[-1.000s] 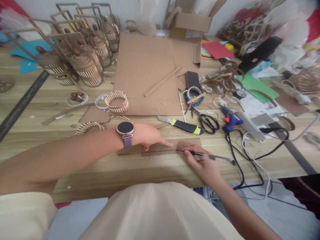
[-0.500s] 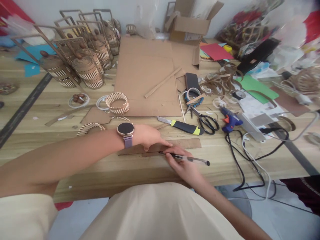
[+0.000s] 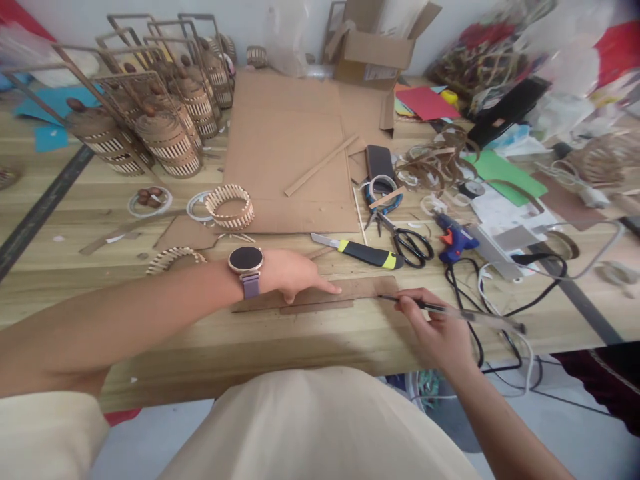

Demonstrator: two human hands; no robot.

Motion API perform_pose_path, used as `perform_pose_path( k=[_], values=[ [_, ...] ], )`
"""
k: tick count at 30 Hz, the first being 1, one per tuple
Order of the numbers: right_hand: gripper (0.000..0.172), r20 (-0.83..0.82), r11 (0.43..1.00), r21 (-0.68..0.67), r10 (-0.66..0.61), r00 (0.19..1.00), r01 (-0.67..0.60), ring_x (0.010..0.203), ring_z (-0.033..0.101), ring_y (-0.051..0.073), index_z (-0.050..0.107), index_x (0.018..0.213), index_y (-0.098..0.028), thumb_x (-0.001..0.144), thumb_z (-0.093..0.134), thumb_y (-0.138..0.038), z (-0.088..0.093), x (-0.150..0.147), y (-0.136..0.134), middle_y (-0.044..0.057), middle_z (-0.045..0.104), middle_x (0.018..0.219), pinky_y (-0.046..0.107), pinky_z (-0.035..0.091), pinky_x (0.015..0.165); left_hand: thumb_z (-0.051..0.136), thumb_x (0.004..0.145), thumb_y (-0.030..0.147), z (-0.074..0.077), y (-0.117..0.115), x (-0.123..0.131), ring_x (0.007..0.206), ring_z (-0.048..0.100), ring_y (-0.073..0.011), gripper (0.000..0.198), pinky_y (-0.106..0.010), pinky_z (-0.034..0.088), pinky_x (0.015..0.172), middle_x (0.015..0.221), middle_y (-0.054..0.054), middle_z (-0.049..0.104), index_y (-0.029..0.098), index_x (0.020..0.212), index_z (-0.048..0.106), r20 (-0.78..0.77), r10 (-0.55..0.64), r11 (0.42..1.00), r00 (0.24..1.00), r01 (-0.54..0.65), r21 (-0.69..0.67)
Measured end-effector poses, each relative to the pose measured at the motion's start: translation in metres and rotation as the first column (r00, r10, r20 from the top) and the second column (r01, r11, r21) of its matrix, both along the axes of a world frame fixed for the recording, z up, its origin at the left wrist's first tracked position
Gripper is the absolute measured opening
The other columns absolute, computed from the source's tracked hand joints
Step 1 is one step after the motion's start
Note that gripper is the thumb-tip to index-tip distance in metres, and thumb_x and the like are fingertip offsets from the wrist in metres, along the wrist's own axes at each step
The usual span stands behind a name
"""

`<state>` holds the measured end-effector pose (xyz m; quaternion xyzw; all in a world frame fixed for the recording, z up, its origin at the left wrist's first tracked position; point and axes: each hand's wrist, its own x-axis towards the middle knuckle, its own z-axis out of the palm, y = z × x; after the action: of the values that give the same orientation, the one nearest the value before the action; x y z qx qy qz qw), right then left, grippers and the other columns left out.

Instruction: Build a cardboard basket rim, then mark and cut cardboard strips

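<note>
My left hand (image 3: 293, 272) presses down on a long cardboard strip (image 3: 367, 288), its index finger stretched along it. Under the strip's near edge lies a narrower brown strip (image 3: 323, 308), lengthwise on the wooden table. In my right hand (image 3: 443, 333) is a slim pen (image 3: 453, 312), its tip close to the right end of the cardboard strip; whether it touches is too fine to tell. Just beyond the strip rest a yellow-and-black utility knife (image 3: 370, 254) and black-handled scissors (image 3: 413, 247).
A blue glue gun (image 3: 456, 240) and its cables lie to the right. Several lidded bamboo lanterns (image 3: 167, 143) stand at the back left, near a slatted ring (image 3: 230, 207). A large cardboard sheet (image 3: 285, 153) covers the back middle; a phone (image 3: 380, 162) lies beside it.
My right hand has moved right with the pen, away from my left fingertips to the strip's right end. My left hand stays on the strip.
</note>
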<state>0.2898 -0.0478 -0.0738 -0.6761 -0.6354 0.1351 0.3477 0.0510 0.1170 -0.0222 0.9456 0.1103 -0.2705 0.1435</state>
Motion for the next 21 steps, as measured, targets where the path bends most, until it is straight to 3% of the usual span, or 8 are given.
perform_pose_path(
  k=[3,6,8,10,11,15,18,21],
  values=[
    [0.02,0.129,0.978,0.016,0.202,0.971,-0.206,0.087,0.071,0.022,0.069,0.103,-0.022,0.098,0.051,-0.029,0.001,0.003,0.008,0.006,0.076,0.095,0.034,0.055,0.078,0.079,0.071,0.008,-0.001,-0.004,-0.001,0.066,0.058,-0.0192,0.098,-0.025,0.037,0.057,0.089,0.001,0.072,0.048,0.15,0.036,0.031,-0.03,0.998,0.999,0.028,0.057],
    [0.022,0.316,0.889,-0.082,0.453,0.834,-0.451,0.112,0.063,0.027,0.069,0.107,-0.022,0.1,0.048,-0.025,-0.006,-0.002,0.027,0.009,0.073,0.115,0.043,0.05,0.094,0.075,0.076,0.005,0.002,-0.009,-0.009,0.068,0.059,-0.0181,0.09,-0.025,0.036,0.057,0.095,0.0,0.071,0.046,0.148,0.04,0.099,-0.042,0.99,0.994,0.028,0.135],
    [0.021,0.387,0.853,-0.136,0.514,0.766,-0.504,0.115,0.059,0.03,0.069,0.104,-0.021,0.099,0.048,-0.023,-0.01,-0.004,0.038,0.011,0.073,0.117,0.047,0.047,0.095,0.068,0.083,0.004,0.005,-0.012,-0.022,0.077,0.062,-0.0197,0.079,-0.026,0.038,0.06,0.102,-0.003,0.07,0.042,0.148,0.044,0.147,-0.025,0.986,0.989,0.0,0.166],
    [0.019,0.375,0.829,-0.164,0.553,0.744,-0.534,0.108,0.059,0.029,0.068,0.1,-0.02,0.099,0.05,-0.023,-0.008,-0.002,0.045,0.011,0.073,0.112,0.047,0.047,0.091,0.063,0.089,0.009,0.011,-0.015,-0.042,0.082,0.063,-0.0207,0.069,-0.027,0.041,0.063,0.105,-0.004,0.068,0.037,0.149,0.042,0.22,0.012,0.979,0.975,-0.057,0.197],
    [0.016,0.343,0.815,-0.165,0.575,0.743,-0.555,0.105,0.059,0.028,0.067,0.099,-0.021,0.098,0.051,-0.024,-0.005,0.001,0.048,0.011,0.073,0.11,0.046,0.047,0.09,0.065,0.09,0.016,0.015,-0.018,-0.055,0.083,0.063,-0.0213,0.066,-0.028,0.043,0.064,0.104,-0.003,0.069,0.036,0.149,0.043,0.321,0.07,0.963,0.944,-0.148,0.226],
    [0.01,0.239,0.808,-0.079,0.584,0.776,-0.584,0.1,0.061,0.026,0.064,0.097,-0.023,0.096,0.057,-0.03,0.014,0.012,0.066,0.008,0.072,0.107,0.046,0.045,0.091,0.053,0.099,0.026,0.025,-0.044,-0.097,0.089,0.064,-0.0242,0.03,-0.035,0.048,0.074,0.1,-0.006,0.071,0.021,0.128,0.061,0.653,0.141,0.839,0.744,-0.44,0.32],
    [0.013,0.302,0.84,0.006,0.516,0.802,-0.543,0.096,0.063,0.027,0.065,0.096,-0.023,0.095,0.057,-0.033,0.021,0.017,0.097,0.009,0.072,0.104,0.046,0.044,0.09,0.044,0.104,0.03,0.014,-0.072,-0.107,0.081,0.064,-0.0208,0.026,-0.033,0.048,0.069,0.088,-0.004,0.07,0.019,0.111,0.067,0.742,0.212,0.812,0.637,-0.537,0.228],
    [0.015,0.336,0.854,0.056,0.472,0.815,-0.517,0.096,0.063,0.027,0.065,0.096,-0.022,0.093,0.056,-0.033,0.017,0.017,0.136,0.01,0.072,0.104,0.046,0.044,0.09,0.045,0.104,0.026,-0.01,-0.093,-0.101,0.079,0.063,-0.02,0.026,-0.033,0.049,0.069,0.085,-0.003,0.069,0.019,0.098,0.069,0.715,0.327,0.809,0.619,-0.574,0.127]
  ],
)
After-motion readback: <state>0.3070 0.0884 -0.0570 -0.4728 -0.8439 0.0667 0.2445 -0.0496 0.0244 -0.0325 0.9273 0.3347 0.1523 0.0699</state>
